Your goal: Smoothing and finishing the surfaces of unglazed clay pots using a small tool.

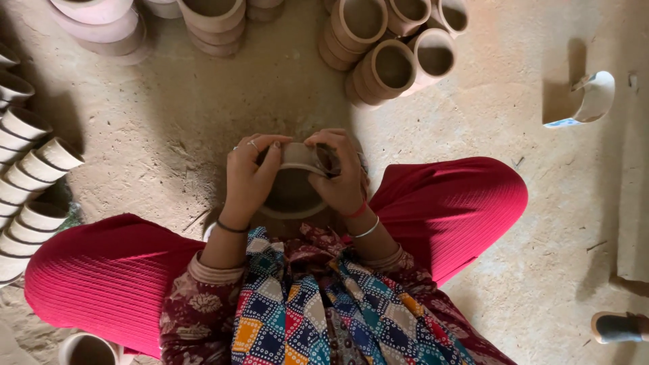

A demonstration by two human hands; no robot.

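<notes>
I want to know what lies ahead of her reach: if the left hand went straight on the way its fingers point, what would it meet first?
The left hand grips a clay pot, fingers pointing toward the right hand. Going on, it would probably meet that pot's rim at once, then the right hand; depth is hard to judge.

Dusty earthen floor — sunlit, shadowed toward the top.

Dusty earthen floor under stacked clay pots.
</notes>
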